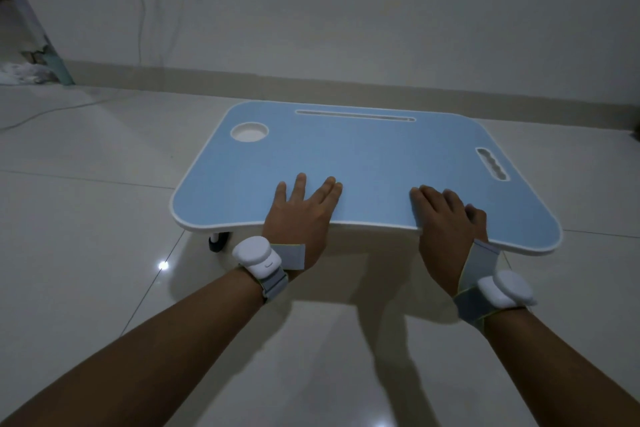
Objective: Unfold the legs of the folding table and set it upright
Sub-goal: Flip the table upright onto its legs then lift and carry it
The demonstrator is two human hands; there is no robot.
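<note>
Nearest, the left hand (300,215) lies flat, fingers spread, on the near edge of the folding table (363,163); the right hand (446,218) rests there too, fingers over the top, thumb seemingly under the rim, so whether it grips is unclear. The table stands top-up on the tiled floor (86,218), one leg foot (219,242) showing beneath, so the task looks nearly finished. Its blue surface is bare, with a cup hole (249,132). Beyond, a pale wall (381,10) and a hanging cable (142,28).

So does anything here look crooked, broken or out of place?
Nothing stands out. The blue folding table stands upright and level on the floor, both hands, left hand and right hand, resting on its near edge.
</note>
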